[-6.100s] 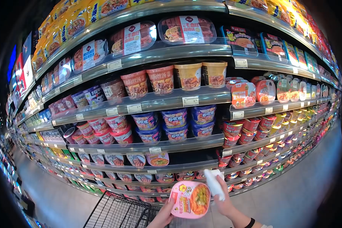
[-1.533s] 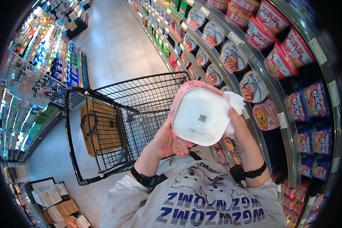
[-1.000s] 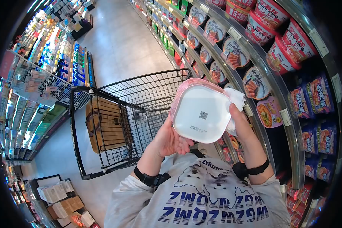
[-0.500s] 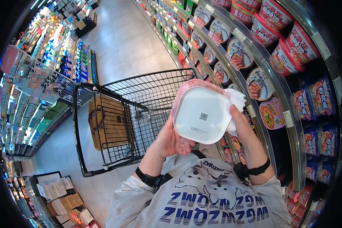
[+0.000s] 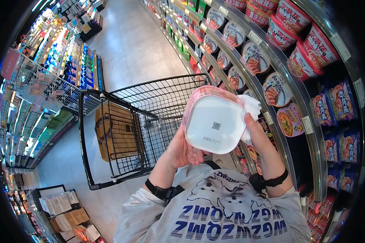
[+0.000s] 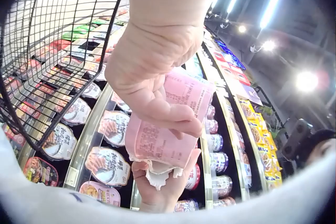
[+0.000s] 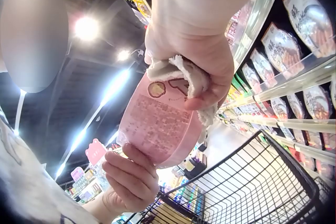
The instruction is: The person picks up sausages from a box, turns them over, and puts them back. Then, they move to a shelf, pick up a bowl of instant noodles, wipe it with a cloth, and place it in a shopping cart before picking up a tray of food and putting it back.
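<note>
A pink square instant noodle box (image 5: 213, 123) is held over the cart's near end, its white base with a small square code facing up in the head view. My left hand (image 5: 180, 148) grips its left side, fingers curled beneath. My right hand (image 5: 256, 128) holds the opposite side, thumb along the edge, with a crumpled white cloth (image 5: 252, 106) bunched between palm and box. In the right wrist view, the printed pink side (image 7: 157, 121) shows between both hands, and the cloth (image 7: 197, 79) spills from the right fingers. The lid is turned away from the head camera.
A black wire shopping cart (image 5: 125, 95) stands ahead, with a brown paper bag (image 5: 115, 131) by its handle end. Shelves of bowl noodles (image 5: 278, 89) run close on the right, with a similar pink box (image 5: 290, 119) there. Cartons (image 5: 56, 204) stand at lower left.
Earlier the box faced lid up before the shelf; now it is turned over, base up, and the view looks down past the cart. Over the last second the hands barely moved.
</note>
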Tool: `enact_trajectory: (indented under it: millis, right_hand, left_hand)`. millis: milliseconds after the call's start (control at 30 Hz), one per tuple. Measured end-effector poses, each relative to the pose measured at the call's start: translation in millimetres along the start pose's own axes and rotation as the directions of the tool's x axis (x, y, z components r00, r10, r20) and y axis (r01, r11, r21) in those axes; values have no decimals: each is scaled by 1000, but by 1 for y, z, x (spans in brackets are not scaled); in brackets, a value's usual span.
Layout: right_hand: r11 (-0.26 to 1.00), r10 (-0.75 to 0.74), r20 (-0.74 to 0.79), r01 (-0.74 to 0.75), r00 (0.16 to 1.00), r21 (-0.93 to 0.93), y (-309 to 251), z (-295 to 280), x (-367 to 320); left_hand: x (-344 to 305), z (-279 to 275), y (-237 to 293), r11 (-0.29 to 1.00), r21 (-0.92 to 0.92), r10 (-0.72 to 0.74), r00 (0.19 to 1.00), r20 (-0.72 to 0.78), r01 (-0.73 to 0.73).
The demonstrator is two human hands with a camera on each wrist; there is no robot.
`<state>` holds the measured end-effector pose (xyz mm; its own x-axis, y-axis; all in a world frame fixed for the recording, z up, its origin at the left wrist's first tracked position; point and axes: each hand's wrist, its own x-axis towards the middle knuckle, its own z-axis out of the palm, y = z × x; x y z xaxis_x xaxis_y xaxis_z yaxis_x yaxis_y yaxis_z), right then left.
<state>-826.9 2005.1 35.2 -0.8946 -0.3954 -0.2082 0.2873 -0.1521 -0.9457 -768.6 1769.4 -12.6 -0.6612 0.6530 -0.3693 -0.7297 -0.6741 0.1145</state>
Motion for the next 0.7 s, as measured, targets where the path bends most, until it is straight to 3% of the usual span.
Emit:
enact_trajectory:
  millis: [167,300,367,467,500,533,567,633,667,700]
  right_hand:
    - [998,61,-5,-61,998,-13,7,-3,0]
    - [1000,-18,-5,18,1000,-25,9,3,2]
    - [982,72,-29,-66,997,176,9,6,4]
    - [994,106,-27,-106,994,14,6,5,0]
    - [999,49,114,-46,992,-30,8,-1,4]
    - [992,67,232,-89,970,85,12,-8,7]
    - [953,28,-109,-59,994,-297,15,-2,4]
    - [939,80,-77,-101,994,-329,-19,15,-5]
    - [943,66,-98,-94,993,-320,-14,13,-4]
    - [952,-45,-109,10,993,-306,-2,9,-1]
  left_hand:
    - [-2,1,2,1000,9,-11,1000,-13,11]
    - [-2,-14,5,1000,11,-18,1000,-9,19]
    - [-6,-17,9,998,31,-48,999,14,48]
    - [-13,-13,15,991,34,-133,982,133,130]
    - [-13,-14,17,986,106,-143,977,155,127]
    - [-15,-15,17,976,177,-156,971,180,124]
    - [-14,-13,13,980,199,-48,995,84,30]
    - [-9,-20,11,980,145,153,983,-100,-138]
    - [-6,-22,16,980,161,135,986,-94,-118]
    - [-4,-26,22,970,198,169,979,-114,-145]
